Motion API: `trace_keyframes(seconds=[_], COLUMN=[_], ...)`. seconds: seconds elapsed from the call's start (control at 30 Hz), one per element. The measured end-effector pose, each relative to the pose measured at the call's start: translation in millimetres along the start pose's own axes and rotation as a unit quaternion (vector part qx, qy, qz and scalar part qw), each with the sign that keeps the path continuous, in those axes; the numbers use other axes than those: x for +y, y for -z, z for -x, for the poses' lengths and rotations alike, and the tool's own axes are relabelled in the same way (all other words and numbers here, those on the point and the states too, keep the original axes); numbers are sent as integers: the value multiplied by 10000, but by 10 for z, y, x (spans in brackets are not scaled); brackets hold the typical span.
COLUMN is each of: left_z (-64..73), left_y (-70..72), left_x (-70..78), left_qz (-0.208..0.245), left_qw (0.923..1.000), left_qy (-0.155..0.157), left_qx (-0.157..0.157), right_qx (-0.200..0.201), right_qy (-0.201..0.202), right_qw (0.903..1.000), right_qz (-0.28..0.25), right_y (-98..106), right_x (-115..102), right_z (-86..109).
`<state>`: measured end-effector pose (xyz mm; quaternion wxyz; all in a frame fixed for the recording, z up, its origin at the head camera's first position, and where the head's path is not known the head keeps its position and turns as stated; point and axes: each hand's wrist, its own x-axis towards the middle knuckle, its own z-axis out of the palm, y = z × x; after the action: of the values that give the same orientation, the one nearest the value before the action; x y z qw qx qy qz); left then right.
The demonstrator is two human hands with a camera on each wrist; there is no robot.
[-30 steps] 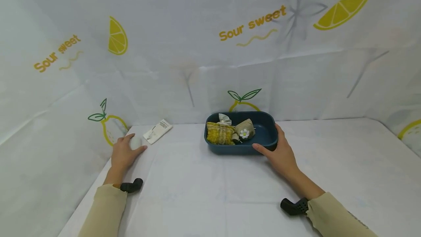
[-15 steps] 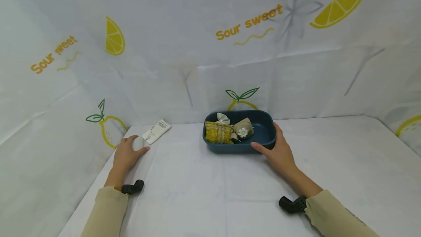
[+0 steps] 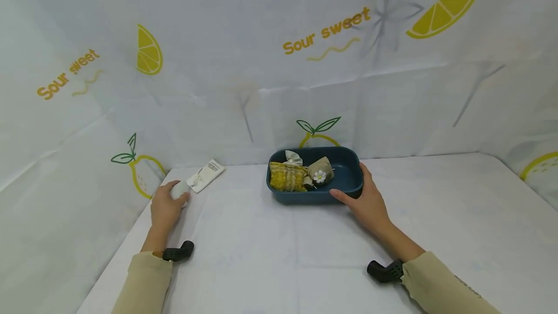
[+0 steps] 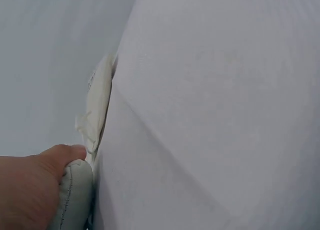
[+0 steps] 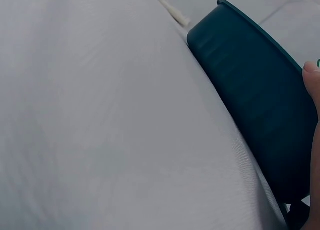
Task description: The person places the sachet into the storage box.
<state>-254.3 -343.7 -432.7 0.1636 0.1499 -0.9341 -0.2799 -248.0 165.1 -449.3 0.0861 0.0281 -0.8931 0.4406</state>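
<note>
At the table's far left, my left hand [image 3: 164, 207] grips a small pale stuffed fabric pouch [image 3: 179, 190] between thumb and fingers. The left wrist view shows a stitched seam down this pouch [image 4: 77, 195]. Just beyond it lies a flat white pouch [image 3: 206, 176] with dark print. My right hand [image 3: 369, 205] holds the right end of a dark blue box [image 3: 305, 198], thumb on the front rim, other fingers round the end wall. Inside the box's left part sit a yellow woven pouch [image 3: 287, 177], a beige pouch [image 3: 322, 167] with a daisy and a white bundle [image 3: 294, 157].
A white cloth covers the table [image 3: 248, 251]. Behind and to the left hangs a white curtain [image 3: 209, 71] printed with lemons, close to the box's back. Each wrist carries a black camera band [image 3: 178, 252].
My left thumb and fingers have drawn together round the pale pouch. My right hand keeps its hold on the box. The whole head view has drifted slightly.
</note>
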Motion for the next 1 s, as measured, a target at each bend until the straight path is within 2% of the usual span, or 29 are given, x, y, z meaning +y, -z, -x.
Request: trace_keyframes(seconds=[0.1,0.2,0.37,0.5,0.67,0.8,1.0], left_z=[10,23,48,92,174,268,400], left_y=[44,107,207,224,144,70,-31], left_x=[16,98,410,693,1030,1319,1796], left_qz=[240,435,780,833,911,1165,1224], left_qw=[9997,9990,9968,9946,9891,9817,9690], left_qy=[6,-25,-161,-623,-1138,-1469,-2103], left_qx=[78,65,23,-28,-191,-324,-430], right_qx=[-8,10,19,19,25,22,8], right_qy=[15,28,43,69,57,56,81], right_qw=[10000,10000,10000,10000,10000,10000,10000], right_qz=[-16,-6,-8,-9,12,-9,-4], right_y=[-7,-5,18,22,22,21,22], right_x=[-10,-18,-33,-38,-36,-35,-36], right_z=[-1,-1,1,5,13,15,19])
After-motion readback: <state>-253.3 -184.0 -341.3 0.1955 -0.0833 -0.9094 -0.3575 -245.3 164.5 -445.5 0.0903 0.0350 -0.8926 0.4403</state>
